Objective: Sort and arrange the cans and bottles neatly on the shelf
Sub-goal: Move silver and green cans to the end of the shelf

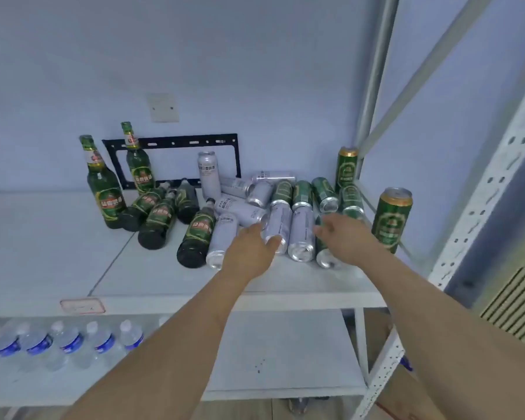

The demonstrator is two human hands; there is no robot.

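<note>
Lower shelf (285, 359), near left: five water bottles (70, 344), upright in a row.

Upper shelf (164, 286), middle: my left hand (252, 248), fingers curled about a lying silver can (275, 225), thumb at its near rim. My right hand (346, 234), just right of it, fingers loosely spread, holding nothing, above a lying green can (326, 256). Advice for this step: grip one can round its body, lift clear of the neighbours so none roll, stand it upright beside its own kind.

Counts, near to far: silver cans, about eight, one upright (208, 174), the rest lying. Green cans, about eight, two upright (391, 219), far-right pile partly hidden. Green bottles (194, 237), six: four lying left of the cans, two upright (103, 192) at far left near the wall.
</note>
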